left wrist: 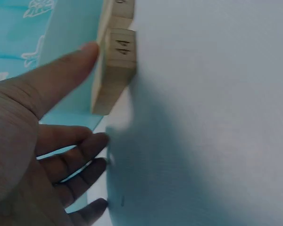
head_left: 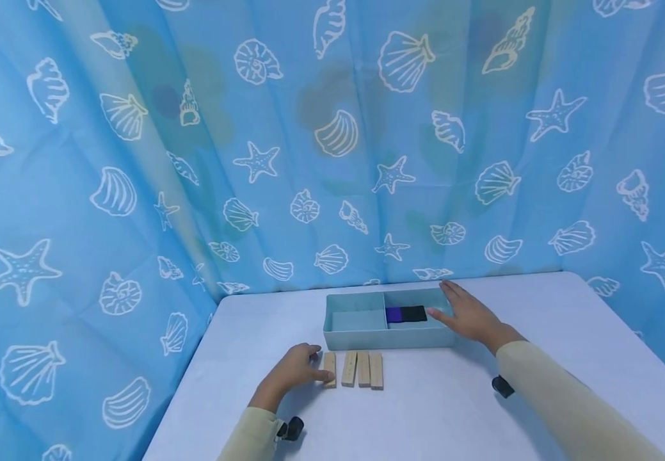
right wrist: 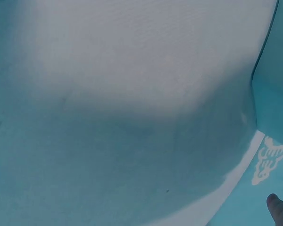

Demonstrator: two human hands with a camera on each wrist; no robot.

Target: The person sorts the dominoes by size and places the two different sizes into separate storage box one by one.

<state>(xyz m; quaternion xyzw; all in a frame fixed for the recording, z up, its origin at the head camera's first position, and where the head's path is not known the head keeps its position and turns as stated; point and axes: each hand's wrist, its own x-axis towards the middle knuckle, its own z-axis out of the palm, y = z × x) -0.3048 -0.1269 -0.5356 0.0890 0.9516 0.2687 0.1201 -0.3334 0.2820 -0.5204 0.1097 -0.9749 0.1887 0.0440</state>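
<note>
Several light wooden blocks (head_left: 363,370) lie side by side in front of a pale blue-green two-part box (head_left: 355,339). The leftmost block (head_left: 329,360) stands a little apart from the others. My left hand (head_left: 293,369) is at that block, its thumb against it and its other fingers spread beyond the block's end. In the left wrist view, the thumb tip reaches the numbered block (left wrist: 117,70), marked 44. My right hand (head_left: 470,314) is at the box's right end, thumb over the right compartment and fingers extended along the end wall. A fingertip (right wrist: 279,209) shows in the right wrist view.
A purple piece (head_left: 393,314) and a black piece (head_left: 413,314) lie in the right compartment beside the divider (head_left: 386,310). The white table (head_left: 424,410) reaches back to a blue shell-print curtain (head_left: 286,192), which also hangs at both sides.
</note>
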